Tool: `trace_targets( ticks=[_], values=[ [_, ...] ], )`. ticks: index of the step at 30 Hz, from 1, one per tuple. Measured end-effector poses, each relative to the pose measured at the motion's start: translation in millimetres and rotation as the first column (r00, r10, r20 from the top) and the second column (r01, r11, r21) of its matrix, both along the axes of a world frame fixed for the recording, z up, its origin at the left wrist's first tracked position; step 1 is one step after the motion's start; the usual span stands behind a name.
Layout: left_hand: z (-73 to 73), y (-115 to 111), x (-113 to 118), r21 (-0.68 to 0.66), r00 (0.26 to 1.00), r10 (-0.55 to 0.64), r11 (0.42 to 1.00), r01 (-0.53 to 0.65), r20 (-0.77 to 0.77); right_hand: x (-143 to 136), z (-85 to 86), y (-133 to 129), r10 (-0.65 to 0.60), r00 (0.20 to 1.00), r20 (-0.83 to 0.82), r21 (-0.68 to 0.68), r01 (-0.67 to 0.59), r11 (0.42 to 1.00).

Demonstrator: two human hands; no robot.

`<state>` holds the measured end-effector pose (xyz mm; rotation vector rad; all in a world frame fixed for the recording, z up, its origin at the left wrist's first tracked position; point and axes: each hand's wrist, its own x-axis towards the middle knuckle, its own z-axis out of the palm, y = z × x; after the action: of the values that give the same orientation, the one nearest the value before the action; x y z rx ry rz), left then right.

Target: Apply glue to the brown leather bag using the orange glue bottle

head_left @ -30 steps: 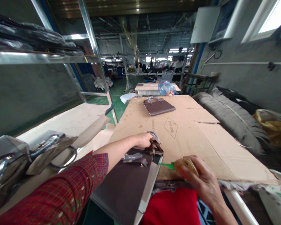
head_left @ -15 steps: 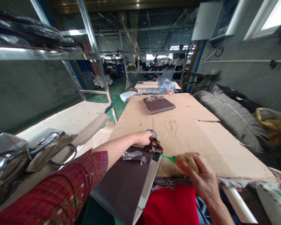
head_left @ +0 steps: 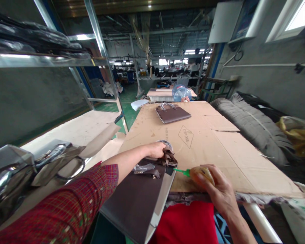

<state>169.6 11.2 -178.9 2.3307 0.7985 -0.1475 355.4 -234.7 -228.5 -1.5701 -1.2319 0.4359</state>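
Note:
A dark brown bag (head_left: 137, 200) lies at the near edge of the cardboard-covered table (head_left: 208, 145), its pale open side facing right. My left hand (head_left: 157, 149) is closed on crumpled brown fabric (head_left: 169, 157) at the bag's far end; its fingertips are partly hidden. In my right hand (head_left: 220, 184) is a yellowish glue bottle (head_left: 200, 175), held on its side. The bottle's thin green nozzle (head_left: 182, 171) points left, its tip at the bag's upper right corner. A plastic-wrapped handle (head_left: 144, 168) lies across the bag.
Farther back on the table lies another brown bag (head_left: 174, 114). A blue water bottle (head_left: 181, 93) is behind it. Wrapped bags (head_left: 51, 159) lie on the left side surface, beside a metal rack (head_left: 101, 61). Grey bundles (head_left: 256, 128) are at the right.

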Motion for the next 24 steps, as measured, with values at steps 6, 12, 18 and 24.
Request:
trace_targets(
  ticks=[6,12,18,24],
  values=[
    [2.4,-2,0,-0.017,1.0,-0.007,1.0,0.007,0.001,-8,3.6,-14,0.054,0.999,-0.004,0.012,-0.054,0.998],
    [4.4,-3,-1,-0.033,1.0,0.008,0.999,-0.007,0.004,-21,3.7,-23,0.104,0.994,0.025,0.063,-0.105,0.992],
    [8.1,-5,0,-0.065,1.0,-0.011,0.998,0.012,0.015,-20,5.3,-29,0.196,0.979,0.048,0.056,-0.198,0.978],
    [7.3,-5,0,-0.081,0.999,-0.025,0.996,0.028,0.037,-18,0.4,-26,0.02,0.999,0.05,0.117,-0.026,0.993]
  ],
)
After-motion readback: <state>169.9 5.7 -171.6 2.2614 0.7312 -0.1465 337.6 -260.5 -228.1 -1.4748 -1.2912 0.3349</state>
